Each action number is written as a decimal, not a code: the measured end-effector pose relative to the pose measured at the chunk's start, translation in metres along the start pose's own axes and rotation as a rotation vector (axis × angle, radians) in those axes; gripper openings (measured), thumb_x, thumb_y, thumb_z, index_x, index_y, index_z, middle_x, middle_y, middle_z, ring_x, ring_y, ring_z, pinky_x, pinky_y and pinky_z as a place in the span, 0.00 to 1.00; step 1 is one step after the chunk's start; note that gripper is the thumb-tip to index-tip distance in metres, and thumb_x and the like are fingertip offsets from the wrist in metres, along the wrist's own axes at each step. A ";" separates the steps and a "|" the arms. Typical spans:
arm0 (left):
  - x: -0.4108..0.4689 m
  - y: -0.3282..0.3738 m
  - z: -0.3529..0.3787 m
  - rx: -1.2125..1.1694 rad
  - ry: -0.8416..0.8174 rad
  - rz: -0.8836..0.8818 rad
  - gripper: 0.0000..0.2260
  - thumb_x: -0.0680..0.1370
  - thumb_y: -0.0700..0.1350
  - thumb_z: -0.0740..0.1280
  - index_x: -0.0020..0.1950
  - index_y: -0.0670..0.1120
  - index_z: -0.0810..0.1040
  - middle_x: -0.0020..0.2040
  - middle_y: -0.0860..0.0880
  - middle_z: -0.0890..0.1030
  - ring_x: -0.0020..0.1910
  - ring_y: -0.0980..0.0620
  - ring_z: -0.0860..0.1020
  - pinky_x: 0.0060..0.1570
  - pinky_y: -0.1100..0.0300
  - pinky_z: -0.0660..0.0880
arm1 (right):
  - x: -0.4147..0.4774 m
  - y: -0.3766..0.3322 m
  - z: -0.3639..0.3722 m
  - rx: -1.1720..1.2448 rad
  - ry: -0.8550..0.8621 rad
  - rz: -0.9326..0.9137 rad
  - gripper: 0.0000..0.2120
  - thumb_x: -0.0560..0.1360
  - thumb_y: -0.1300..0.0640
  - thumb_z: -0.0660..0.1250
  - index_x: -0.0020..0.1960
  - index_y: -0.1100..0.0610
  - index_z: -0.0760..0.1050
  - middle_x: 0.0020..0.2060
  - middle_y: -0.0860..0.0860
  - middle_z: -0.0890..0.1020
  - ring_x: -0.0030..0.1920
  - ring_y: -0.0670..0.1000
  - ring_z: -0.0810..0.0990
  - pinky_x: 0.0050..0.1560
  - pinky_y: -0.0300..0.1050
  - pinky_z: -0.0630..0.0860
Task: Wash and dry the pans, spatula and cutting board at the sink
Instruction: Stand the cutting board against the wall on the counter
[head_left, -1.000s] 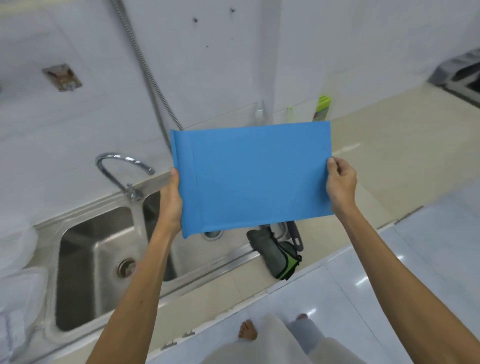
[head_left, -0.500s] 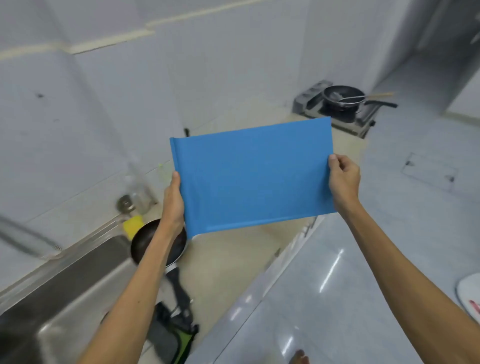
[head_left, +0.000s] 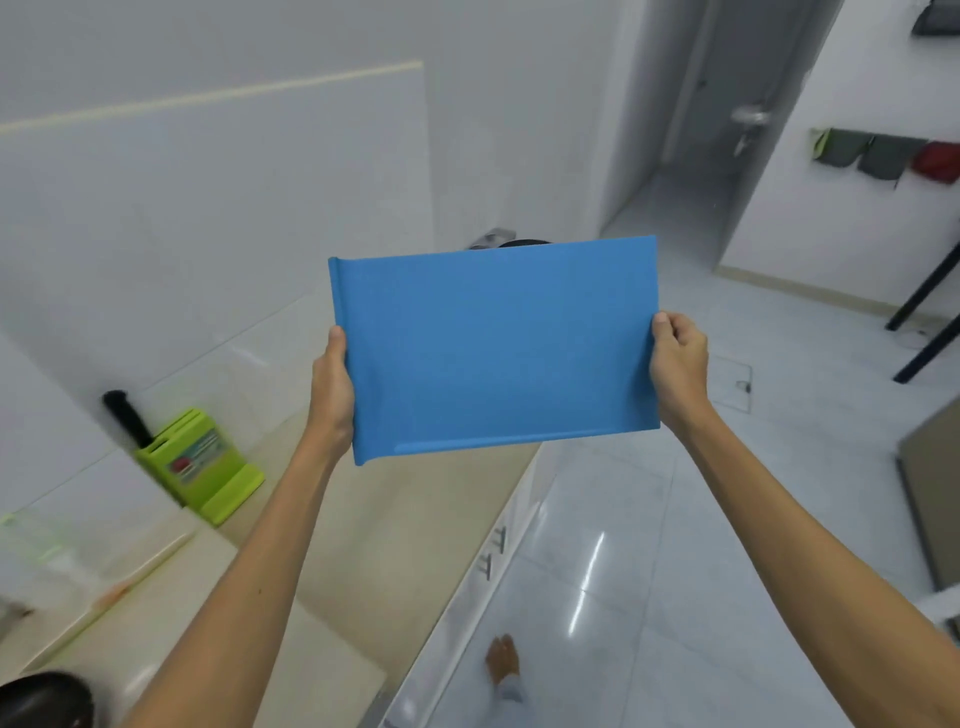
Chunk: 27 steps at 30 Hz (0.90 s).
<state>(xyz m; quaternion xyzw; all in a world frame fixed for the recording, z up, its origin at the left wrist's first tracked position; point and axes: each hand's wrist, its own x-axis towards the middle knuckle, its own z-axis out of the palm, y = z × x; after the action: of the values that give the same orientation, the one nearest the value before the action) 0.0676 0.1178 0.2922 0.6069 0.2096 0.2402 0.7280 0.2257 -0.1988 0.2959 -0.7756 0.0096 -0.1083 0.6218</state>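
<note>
I hold a flat blue cutting board (head_left: 493, 348) upright in front of me, above the beige counter (head_left: 395, 525). My left hand (head_left: 332, 389) grips its left edge and my right hand (head_left: 678, 364) grips its right edge, thumbs on the near face. A black pan (head_left: 44, 699) shows at the bottom left corner of the counter. Another dark pan (head_left: 522, 243) peeks just over the board's top edge, mostly hidden. The sink and spatula are out of view.
A green knife block (head_left: 200, 462) with a black handle stands on the counter by the wall at left. White cabinet fronts (head_left: 488, 561) run below the counter. Glossy tiled floor (head_left: 701, 545) lies to the right, with a doorway (head_left: 722, 156) beyond and dark table legs (head_left: 924, 322) at far right.
My view has swung right, away from the sink and faucet, along the counter toward the stove and doorway. Both hands keep the same grip on the board, which stays raised.
</note>
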 end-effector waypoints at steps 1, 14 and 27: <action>0.017 -0.001 0.013 -0.011 -0.011 0.008 0.20 0.85 0.57 0.52 0.48 0.52 0.81 0.45 0.55 0.86 0.44 0.54 0.83 0.52 0.50 0.78 | 0.022 0.002 0.005 0.000 -0.003 0.000 0.11 0.82 0.51 0.57 0.43 0.49 0.74 0.41 0.44 0.79 0.43 0.46 0.74 0.47 0.45 0.69; 0.240 0.015 0.104 -0.096 0.069 0.067 0.19 0.85 0.56 0.52 0.53 0.48 0.79 0.50 0.49 0.84 0.48 0.47 0.82 0.50 0.47 0.80 | 0.285 -0.008 0.138 0.048 -0.209 0.001 0.15 0.83 0.53 0.57 0.52 0.63 0.76 0.44 0.50 0.79 0.42 0.48 0.73 0.46 0.48 0.69; 0.366 0.001 0.070 -0.083 0.556 0.153 0.16 0.77 0.59 0.61 0.52 0.47 0.76 0.51 0.44 0.79 0.48 0.44 0.77 0.49 0.45 0.74 | 0.442 -0.007 0.374 0.118 -0.716 -0.032 0.11 0.84 0.55 0.57 0.51 0.57 0.77 0.46 0.49 0.82 0.48 0.50 0.78 0.50 0.50 0.72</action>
<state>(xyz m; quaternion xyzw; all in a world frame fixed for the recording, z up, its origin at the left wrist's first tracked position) 0.4007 0.2839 0.3009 0.5014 0.3448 0.4599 0.6467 0.7235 0.0971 0.2953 -0.7272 -0.2273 0.1600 0.6276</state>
